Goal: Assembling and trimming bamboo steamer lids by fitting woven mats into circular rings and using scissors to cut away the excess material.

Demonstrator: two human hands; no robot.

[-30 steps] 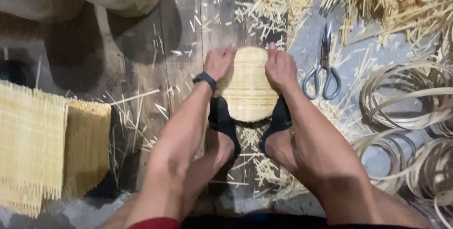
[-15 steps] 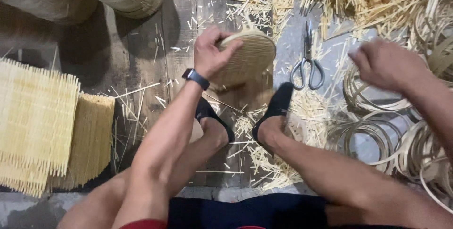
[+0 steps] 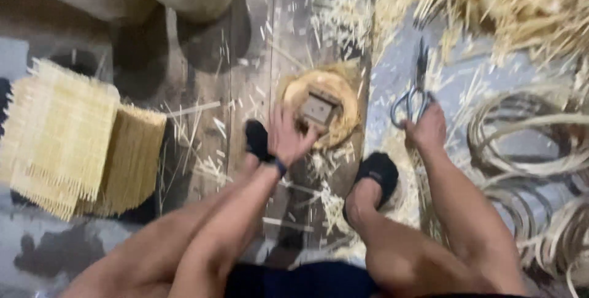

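On the floor, our left hand (image 3: 288,135) presses open-palmed on the unfinished woven basket (image 3: 322,109); right hand (image 3: 426,129) grips scissors (image 3: 412,98).

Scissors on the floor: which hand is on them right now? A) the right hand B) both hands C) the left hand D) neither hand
A: the right hand rests at the handles of the scissors, while the left hand is over on the round woven piece.
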